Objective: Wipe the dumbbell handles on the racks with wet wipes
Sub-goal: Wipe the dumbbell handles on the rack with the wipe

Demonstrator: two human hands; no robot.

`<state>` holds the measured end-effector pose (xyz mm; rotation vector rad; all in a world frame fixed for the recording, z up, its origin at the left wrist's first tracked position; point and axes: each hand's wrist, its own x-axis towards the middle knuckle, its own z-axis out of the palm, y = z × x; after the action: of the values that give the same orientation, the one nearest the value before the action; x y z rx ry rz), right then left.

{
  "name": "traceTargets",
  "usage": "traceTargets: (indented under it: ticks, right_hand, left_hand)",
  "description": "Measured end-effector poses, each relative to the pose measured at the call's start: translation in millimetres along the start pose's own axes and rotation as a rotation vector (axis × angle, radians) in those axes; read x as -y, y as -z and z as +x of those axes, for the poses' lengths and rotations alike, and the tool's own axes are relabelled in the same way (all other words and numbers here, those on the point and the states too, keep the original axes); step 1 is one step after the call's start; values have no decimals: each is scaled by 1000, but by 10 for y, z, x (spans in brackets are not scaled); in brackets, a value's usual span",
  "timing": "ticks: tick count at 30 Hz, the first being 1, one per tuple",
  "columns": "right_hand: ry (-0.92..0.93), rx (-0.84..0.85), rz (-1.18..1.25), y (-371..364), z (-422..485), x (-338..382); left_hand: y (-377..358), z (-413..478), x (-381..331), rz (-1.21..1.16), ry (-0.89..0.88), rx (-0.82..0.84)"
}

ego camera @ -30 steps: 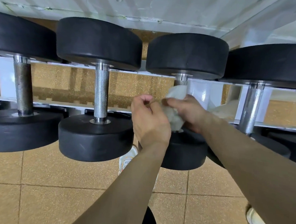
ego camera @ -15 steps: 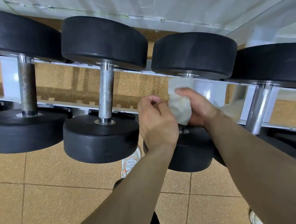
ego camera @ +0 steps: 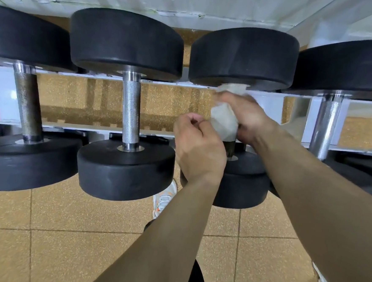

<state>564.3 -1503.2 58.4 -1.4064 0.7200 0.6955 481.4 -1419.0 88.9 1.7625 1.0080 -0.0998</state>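
Four dumbbells (ego camera: pixel 126 42) in view | my right hand (ego camera: pixel 246 116) clamps the wet wipe (ego camera: pixel 224 121) round third handle (ego camera: pixel 229 147), up by its far head (ego camera: pixel 243 56) | handle runs straight away from me, bare part nearer | left hand (ego camera: pixel 200 146) curled just beside, pinching anything? can't tell

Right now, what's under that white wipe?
A dumbbell handle: only a short dark stretch shows below the wipe. The rest is covered by the wipe and the right hand gripping it.
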Motion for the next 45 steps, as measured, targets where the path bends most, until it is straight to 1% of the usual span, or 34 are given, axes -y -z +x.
traceTargets:
  ticks: [1,3,4,6,7,8,10,12,14,15,16,17,18,21,22,23,24,26,27,29,31,32,35,36,37,38,40,42,43,45]
  right_hand:
    - [-88,135,78,79,-17,-67]
    - [-294,338,104,208,-26,-194]
    - [-355,399,95,250,-20,-229]
    - [-394,424,19,303,0,-259]
    - [-375,398,-58,293,-2,-244]
    - [-322,336,-132,279,-18,-233]
    - [-150,133,-244,211,-49,-206]
    - [-24,-82,-265,80,-64,-156]
    - [27,-282,-255,-75,-14,-86]
    - [41,-350,-231,-134,13,-30]
    - [42,-366,-195,-166,29,24]
    - [31,-321,-157,-156,31,67]
    - [-5,-219,-119,-117,16,86]
    - [-222,219,37,128,-50,-87]
    - [-295,311,45,199,-66,-181]
    - [-336,369,27,254,-72,-251]
    - [-345,381,-6,276,-69,-296]
    - [-289,312,-128,272,-102,-308]
    - [-236,235,-212,259,-127,-310]
    - [-137,7,-336,176,-157,-334]
    - [-82,-203,-340,51,-128,-340]
    - [-57,-258,-303,-20,-103,-311]
    - [15,-361,-217,-165,-16,-107]
    - [17,-358,-188,-175,-10,-26]
    - [12,-313,-157,-161,-14,36]
    - [1,-213,-112,-116,-19,70]
    - [-40,53,39,19,12,58]
    - [-150,295,161,129,56,4]
    - [-197,374,174,164,69,-35]
    - [-234,454,87,237,63,-154]
  left_hand:
    - [2,3,-1,-4,2,-1]
    - [0,7,-7,-10,4,-7]
    - [-2,9,-4,-7,7,-5]
    - [2,6,-15,-2,22,9]
    - [6,13,-24,1,32,14]
    - [7,9,-25,5,44,20]
    - [12,2,-28,-2,61,18]
    - [17,1,-38,-3,68,9]
    - [14,0,-39,2,66,6]
    - [11,-4,-37,8,60,7]
    - [10,-7,-37,16,51,8]
    - [7,-8,-40,22,40,8]
    - [6,-2,-43,27,32,9]
    - [11,3,-33,36,14,15]
    - [7,6,-25,36,15,18]
    - [4,10,-22,35,19,22]
    - [5,12,-19,36,21,24]
    - [8,14,-20,48,20,23]
    - [3,11,-25,55,21,27]
    - [-3,14,-19,59,27,24]
    - [-3,19,-12,53,27,7]
    - [-2,16,-9,51,24,0]
    - [-2,9,-10,50,19,9]
    - [2,10,-13,49,22,16]
    - [3,11,-17,47,27,24]
    - [4,8,-22,46,35,33]
    - [7,2,-32,49,47,43]
    - [15,2,-39,42,56,45]
    - [11,3,-39,36,60,44]
    - [7,0,-29,40,64,39]
